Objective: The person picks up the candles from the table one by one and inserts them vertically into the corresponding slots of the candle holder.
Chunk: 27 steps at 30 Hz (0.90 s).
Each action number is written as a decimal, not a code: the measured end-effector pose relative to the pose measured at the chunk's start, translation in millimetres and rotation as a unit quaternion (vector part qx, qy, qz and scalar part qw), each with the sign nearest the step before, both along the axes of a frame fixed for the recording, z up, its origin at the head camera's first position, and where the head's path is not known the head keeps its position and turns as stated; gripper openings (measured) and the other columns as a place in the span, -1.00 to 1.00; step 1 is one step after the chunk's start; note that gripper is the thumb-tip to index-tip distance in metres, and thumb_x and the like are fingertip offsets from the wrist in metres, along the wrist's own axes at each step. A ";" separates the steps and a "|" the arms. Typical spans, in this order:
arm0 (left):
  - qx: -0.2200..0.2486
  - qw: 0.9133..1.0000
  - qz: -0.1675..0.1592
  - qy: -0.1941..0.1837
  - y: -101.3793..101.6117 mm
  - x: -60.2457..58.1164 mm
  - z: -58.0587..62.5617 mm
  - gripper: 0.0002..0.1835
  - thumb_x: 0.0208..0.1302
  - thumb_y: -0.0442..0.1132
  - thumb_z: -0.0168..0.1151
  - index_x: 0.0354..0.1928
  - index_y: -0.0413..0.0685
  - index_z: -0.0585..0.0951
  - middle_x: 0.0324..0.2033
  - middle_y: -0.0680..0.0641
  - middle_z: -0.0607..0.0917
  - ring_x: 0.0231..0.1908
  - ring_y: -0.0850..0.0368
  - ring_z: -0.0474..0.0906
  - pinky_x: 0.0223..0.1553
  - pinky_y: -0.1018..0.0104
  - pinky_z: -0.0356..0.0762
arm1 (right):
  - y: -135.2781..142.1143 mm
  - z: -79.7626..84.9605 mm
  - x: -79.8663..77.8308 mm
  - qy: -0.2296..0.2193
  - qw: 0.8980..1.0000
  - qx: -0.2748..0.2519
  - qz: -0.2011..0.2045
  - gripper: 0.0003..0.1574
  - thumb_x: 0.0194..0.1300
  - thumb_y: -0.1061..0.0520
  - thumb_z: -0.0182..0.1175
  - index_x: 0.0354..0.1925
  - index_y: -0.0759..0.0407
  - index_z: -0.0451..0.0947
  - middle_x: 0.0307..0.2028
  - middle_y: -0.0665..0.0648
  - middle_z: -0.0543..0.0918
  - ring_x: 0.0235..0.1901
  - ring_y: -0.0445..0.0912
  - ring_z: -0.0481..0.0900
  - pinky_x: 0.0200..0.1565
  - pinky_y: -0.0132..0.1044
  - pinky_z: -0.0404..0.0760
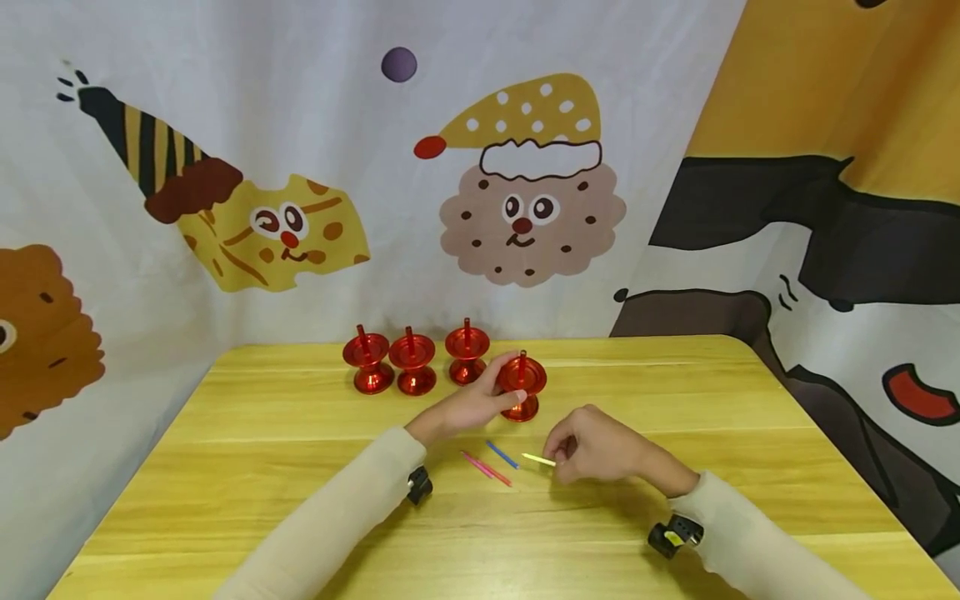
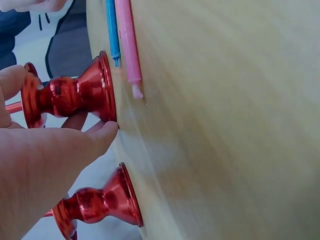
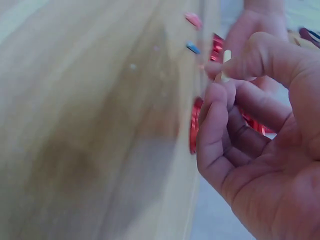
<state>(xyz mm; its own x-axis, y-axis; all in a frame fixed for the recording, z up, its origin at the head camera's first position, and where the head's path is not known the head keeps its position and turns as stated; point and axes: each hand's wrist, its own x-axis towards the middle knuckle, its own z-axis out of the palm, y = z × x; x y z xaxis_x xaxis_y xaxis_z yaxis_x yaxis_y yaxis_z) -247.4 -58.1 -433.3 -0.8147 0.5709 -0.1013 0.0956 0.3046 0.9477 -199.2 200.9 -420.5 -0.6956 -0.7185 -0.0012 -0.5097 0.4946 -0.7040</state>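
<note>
My left hand grips a shiny red candle holder with thumb and fingers around it. It stands upright, its base at the tabletop in the left wrist view. In my right hand, thumb and fingertips pinch a thin yellow candle, which points left just above the table. Between the hands lie a blue candle and pink-red candles, side by side. Three more red candle holders, a left one, a middle one and a right one, stand behind the left hand.
The wooden table reaches back to a cloth backdrop printed with cartoon figures. A small black camera sits on the left wrist and another on the right wrist.
</note>
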 end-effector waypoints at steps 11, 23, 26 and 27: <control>0.030 0.999 -0.013 -0.015 1.5 8.8 -0.6 -0.14 0.72 -0.08 0.18 0.81 0.14 -0.07 0.64 -0.35 0.25 0.58 -0.21 0.31 0.55 -0.15 0.28 | 18.9 19.9 -10.8 -0.042 0.994 -0.082 -0.058 -0.91 0.24 0.38 0.35 -0.29 0.25 0.72 -0.41 0.00 0.68 -0.37 -0.12 0.58 -0.29 -0.31 0.60; 0.062 0.997 -0.032 -0.036 3.5 11.5 -0.7 -0.16 0.73 -0.12 0.19 0.80 0.16 -0.04 0.62 -0.21 0.31 0.58 -0.06 0.32 0.54 -0.05 0.31 | 14.3 34.3 -25.8 -0.057 0.985 -0.136 -0.093 -0.88 0.39 0.33 0.40 -0.32 0.17 0.71 -0.29 0.21 0.77 -0.33 -0.10 0.65 -0.24 -0.30 0.66; 0.059 0.997 -0.033 -0.036 3.5 12.4 -0.7 -0.16 0.74 -0.12 0.17 0.80 0.15 -0.06 0.63 -0.20 0.31 0.58 -0.07 0.32 0.55 -0.05 0.31 | 11.0 37.0 -29.9 -0.055 0.983 -0.143 -0.099 -0.89 0.40 0.31 0.41 -0.29 0.16 0.73 -0.27 0.18 0.79 -0.31 -0.06 0.70 -0.21 -0.27 0.69; 0.056 0.997 -0.033 -0.032 3.6 13.0 -0.7 -0.15 0.74 -0.11 0.17 0.81 0.13 -0.07 0.63 -0.20 0.31 0.58 -0.08 0.32 0.54 -0.06 0.31 | 10.1 37.9 -31.3 -0.054 0.983 -0.147 -0.100 -0.91 0.40 0.31 0.41 -0.28 0.18 0.73 -0.28 0.17 0.79 -0.30 -0.04 0.72 -0.21 -0.26 0.70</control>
